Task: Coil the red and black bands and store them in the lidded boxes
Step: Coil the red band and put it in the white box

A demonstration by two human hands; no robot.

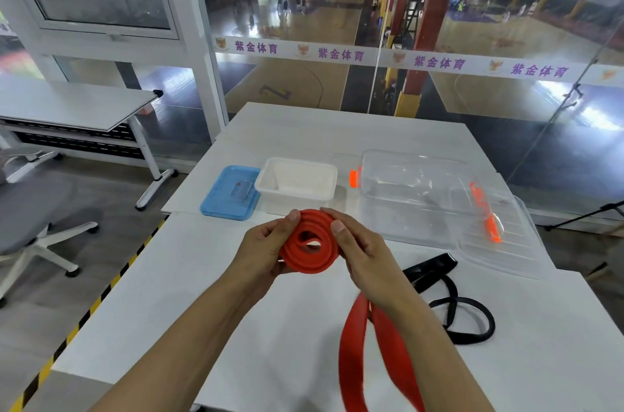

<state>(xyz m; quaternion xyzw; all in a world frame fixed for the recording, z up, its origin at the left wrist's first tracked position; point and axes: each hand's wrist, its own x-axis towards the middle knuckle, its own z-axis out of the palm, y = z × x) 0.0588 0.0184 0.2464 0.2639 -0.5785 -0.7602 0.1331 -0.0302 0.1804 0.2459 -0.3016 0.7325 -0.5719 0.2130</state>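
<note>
A red band (pixel 309 242) is partly rolled into a flat coil held above the white table (pixel 169 293). My left hand (pixel 261 249) grips the coil's left side, thumb on its top edge. My right hand (pixel 363 253) grips the right side, and the loose red tail hangs down under my right wrist toward the near edge. A black band (pixel 452 303) lies uncoiled on the table to the right. A small white box (pixel 297 182) stands open at the back, its blue lid (pixel 229 192) lying beside it on the left.
A large clear box with orange clips (pixel 418 188) sits at the back right, its clear lid (pixel 499 236) leaning against its near side. A grey office chair stands on the floor to the left, beside a yellow-black floor stripe. A glass wall runs behind the table.
</note>
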